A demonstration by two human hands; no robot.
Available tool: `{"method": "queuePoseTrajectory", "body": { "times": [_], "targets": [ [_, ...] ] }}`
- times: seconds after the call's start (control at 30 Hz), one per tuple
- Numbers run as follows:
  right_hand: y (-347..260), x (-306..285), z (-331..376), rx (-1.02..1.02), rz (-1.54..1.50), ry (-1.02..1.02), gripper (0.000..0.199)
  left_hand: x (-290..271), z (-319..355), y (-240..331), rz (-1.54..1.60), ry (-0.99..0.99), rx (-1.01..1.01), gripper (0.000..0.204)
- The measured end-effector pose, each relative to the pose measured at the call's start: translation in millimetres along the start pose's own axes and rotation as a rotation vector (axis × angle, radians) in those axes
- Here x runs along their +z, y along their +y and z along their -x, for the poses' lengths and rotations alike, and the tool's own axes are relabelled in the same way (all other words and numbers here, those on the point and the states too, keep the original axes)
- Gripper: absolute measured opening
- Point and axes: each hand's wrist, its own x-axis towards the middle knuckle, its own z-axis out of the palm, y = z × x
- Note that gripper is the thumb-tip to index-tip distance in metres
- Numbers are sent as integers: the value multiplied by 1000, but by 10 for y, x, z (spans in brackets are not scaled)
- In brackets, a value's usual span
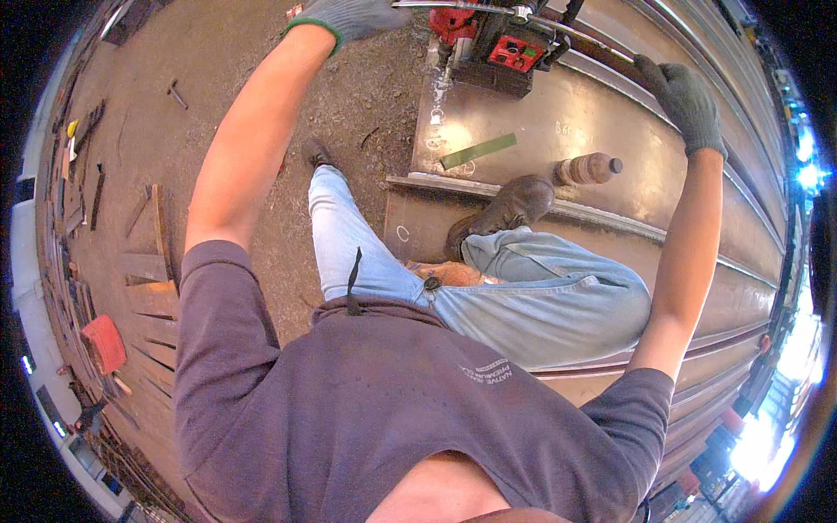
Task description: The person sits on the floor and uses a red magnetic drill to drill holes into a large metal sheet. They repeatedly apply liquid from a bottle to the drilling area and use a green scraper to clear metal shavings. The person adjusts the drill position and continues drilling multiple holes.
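Note:
A red and black magnetic drill (514,52) stands on a steel beam (610,122), partly cut off by the upper edge. Across it runs a long silver feed handle (575,35). At its left end is my left hand (357,16) in a grey glove, closed on it and partly out of the picture. My right hand (689,100), gloved too, closes round the handle's dark right end. On the beam, nearer to me, lie a green flat strip (478,151) and a brown bottle (588,169) on its side.
I sit astride the beams, one boot (510,213) on the steel beside the bottle, the other foot (316,153) on the dirt floor. More beams lie in rows on the right. Metal scraps (148,270) and a red object (105,343) lie at the left.

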Motion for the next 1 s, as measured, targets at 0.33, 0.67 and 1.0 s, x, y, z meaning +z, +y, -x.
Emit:
{"method": "queuePoseTrajectory", "body": {
  "times": [0.33, 0.67, 1.0],
  "targets": [
    [27, 127, -15, 82, 48, 178, 71, 198, -4, 27, 73, 144, -22, 60],
    [10, 40, -36, 110, -43, 174, 63, 236, -17, 0, 133, 61, -53, 52],
    [-627, -574, -92, -151, -392, 570, 30, 1135, -45, -196, 239, 25, -73, 43]
  ]
}}
